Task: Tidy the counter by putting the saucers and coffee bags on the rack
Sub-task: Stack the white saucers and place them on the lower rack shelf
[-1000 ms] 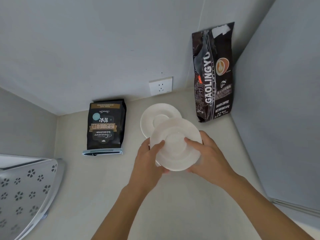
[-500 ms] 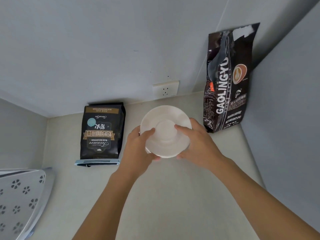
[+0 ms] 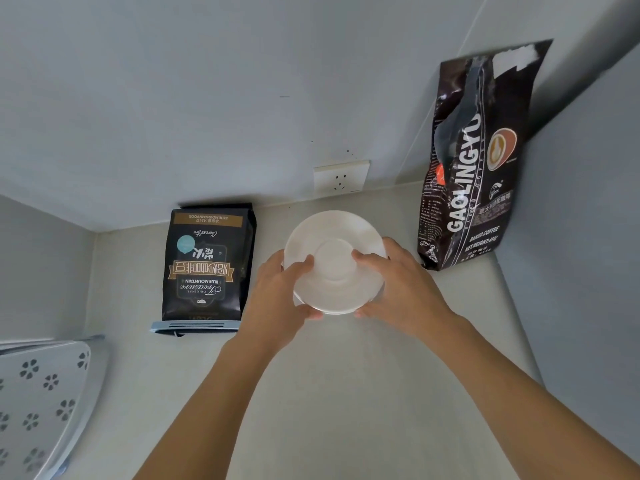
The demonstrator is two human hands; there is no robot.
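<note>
Both hands held the white saucers [image 3: 334,261], which looked stacked, a second rim showing just under the top one at the near edge. The left hand [image 3: 280,299] gripped the left rim, thumb lying across the top face and fingers [image 3: 313,315] curled beneath. The right hand [image 3: 401,289] gripped the right rim likewise, thumb on top and fingers tucked under. The saucers faced up, roughly level, over the counter [image 3: 329,393] between two coffee bags. The black Blue Mountain bag [image 3: 204,268] lay flat on the counter to the left, its long axis running toward the back wall, print upside down to the camera. The taller Gaolingyu bag [image 3: 474,161] stood upright in the right corner, leaning against the wall. A wall socket [image 3: 341,176] sat behind the saucers. The perforated rack [image 3: 38,403] showed at the lower left, well apart.
</note>
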